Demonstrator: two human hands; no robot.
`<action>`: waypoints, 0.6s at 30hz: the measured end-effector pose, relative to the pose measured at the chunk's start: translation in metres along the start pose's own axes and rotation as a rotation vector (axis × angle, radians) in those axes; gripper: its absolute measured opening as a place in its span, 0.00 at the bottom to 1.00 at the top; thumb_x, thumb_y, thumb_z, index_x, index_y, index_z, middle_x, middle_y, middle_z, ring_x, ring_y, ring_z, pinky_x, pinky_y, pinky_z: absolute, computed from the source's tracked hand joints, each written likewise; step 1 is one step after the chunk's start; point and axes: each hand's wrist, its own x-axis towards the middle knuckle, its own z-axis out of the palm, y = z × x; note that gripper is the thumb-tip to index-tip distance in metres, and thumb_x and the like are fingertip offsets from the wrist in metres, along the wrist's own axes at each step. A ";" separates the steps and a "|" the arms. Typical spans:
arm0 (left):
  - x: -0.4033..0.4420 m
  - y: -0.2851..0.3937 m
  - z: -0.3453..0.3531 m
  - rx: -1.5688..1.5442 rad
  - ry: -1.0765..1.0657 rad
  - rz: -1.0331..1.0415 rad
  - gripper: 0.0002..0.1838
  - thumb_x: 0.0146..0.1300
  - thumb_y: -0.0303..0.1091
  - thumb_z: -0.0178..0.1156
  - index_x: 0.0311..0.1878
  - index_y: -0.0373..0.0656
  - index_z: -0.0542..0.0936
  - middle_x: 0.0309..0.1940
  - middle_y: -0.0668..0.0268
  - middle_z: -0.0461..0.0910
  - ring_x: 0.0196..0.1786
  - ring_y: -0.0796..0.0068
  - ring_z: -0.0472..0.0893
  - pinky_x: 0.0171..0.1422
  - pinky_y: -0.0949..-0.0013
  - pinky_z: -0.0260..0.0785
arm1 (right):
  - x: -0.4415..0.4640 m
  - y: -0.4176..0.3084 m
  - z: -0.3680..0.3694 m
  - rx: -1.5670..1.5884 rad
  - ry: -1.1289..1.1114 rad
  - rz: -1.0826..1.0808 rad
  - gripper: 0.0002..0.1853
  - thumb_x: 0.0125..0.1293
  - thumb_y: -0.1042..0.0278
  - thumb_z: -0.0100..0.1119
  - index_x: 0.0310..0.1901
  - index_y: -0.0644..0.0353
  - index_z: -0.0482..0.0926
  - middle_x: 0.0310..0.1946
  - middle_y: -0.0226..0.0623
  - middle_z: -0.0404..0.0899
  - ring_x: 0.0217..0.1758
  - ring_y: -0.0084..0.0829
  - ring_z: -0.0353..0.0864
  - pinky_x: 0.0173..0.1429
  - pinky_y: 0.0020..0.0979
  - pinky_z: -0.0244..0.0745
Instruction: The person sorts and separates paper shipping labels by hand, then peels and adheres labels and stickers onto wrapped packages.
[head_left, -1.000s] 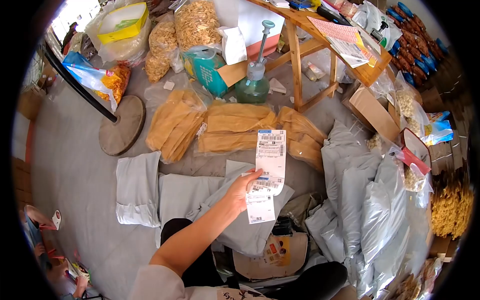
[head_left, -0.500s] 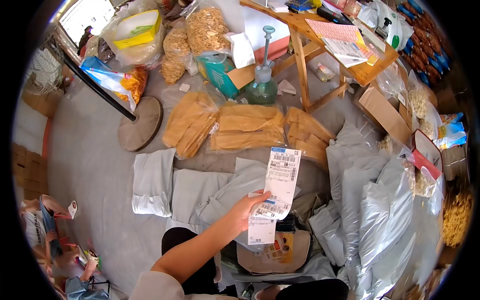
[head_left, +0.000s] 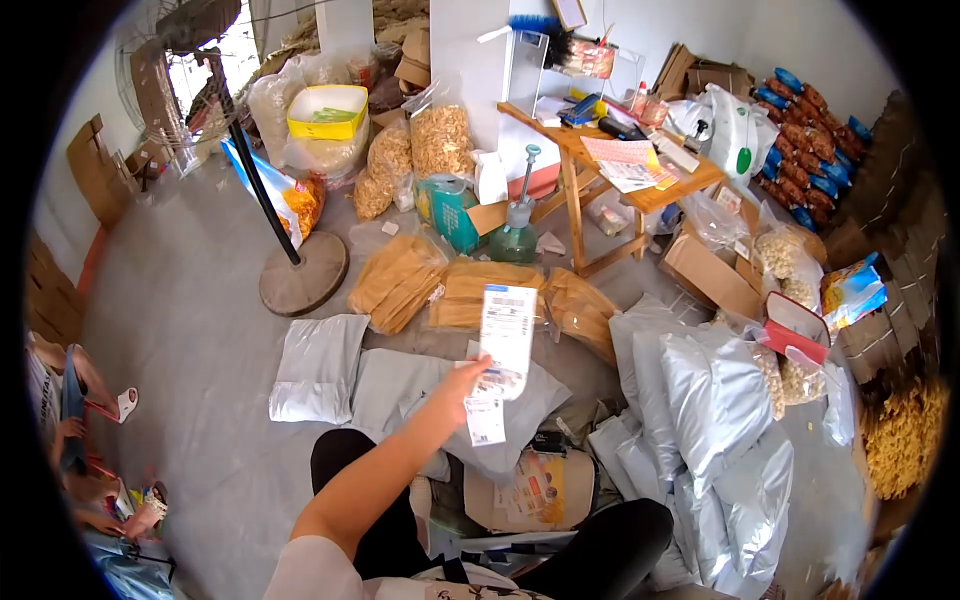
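Pinching printed label strip [head_left: 507,325] at one side near middle, left hand [head_left: 466,384] closed, thumb over paper; right hand out of view. Strip raised above grey bags [head_left: 385,388]. Probably light, limp, quick to crease or tear; best held lightly by edge, clear of barcodes.

The view has tilted up, bringing a blue-bristled brush [head_left: 533,22] into sight.
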 end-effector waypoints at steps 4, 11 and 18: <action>-0.034 0.022 0.005 -0.069 -0.052 0.087 0.12 0.60 0.31 0.56 0.45 0.40 0.71 0.39 0.57 0.78 0.40 0.64 0.81 0.42 0.60 0.76 | -0.009 -0.003 -0.012 0.170 -0.113 -0.009 0.22 0.67 0.54 0.39 0.47 0.65 0.74 0.43 0.43 0.77 0.46 0.37 0.76 0.52 0.34 0.71; -0.123 -0.012 0.015 -0.114 -0.150 0.029 0.16 0.60 0.36 0.55 0.48 0.38 0.71 0.41 0.55 0.78 0.40 0.63 0.81 0.42 0.58 0.76 | -0.009 -0.032 -0.013 0.470 -0.513 0.078 0.23 0.67 0.53 0.39 0.48 0.65 0.74 0.45 0.45 0.77 0.49 0.39 0.76 0.55 0.35 0.72; -0.156 -0.102 -0.058 -0.392 -0.123 -0.198 0.19 0.62 0.37 0.52 0.52 0.36 0.69 0.45 0.52 0.76 0.46 0.57 0.78 0.50 0.50 0.70 | -0.007 -0.056 0.024 0.310 -0.474 0.130 0.24 0.67 0.51 0.41 0.50 0.65 0.73 0.47 0.42 0.77 0.50 0.39 0.76 0.58 0.40 0.69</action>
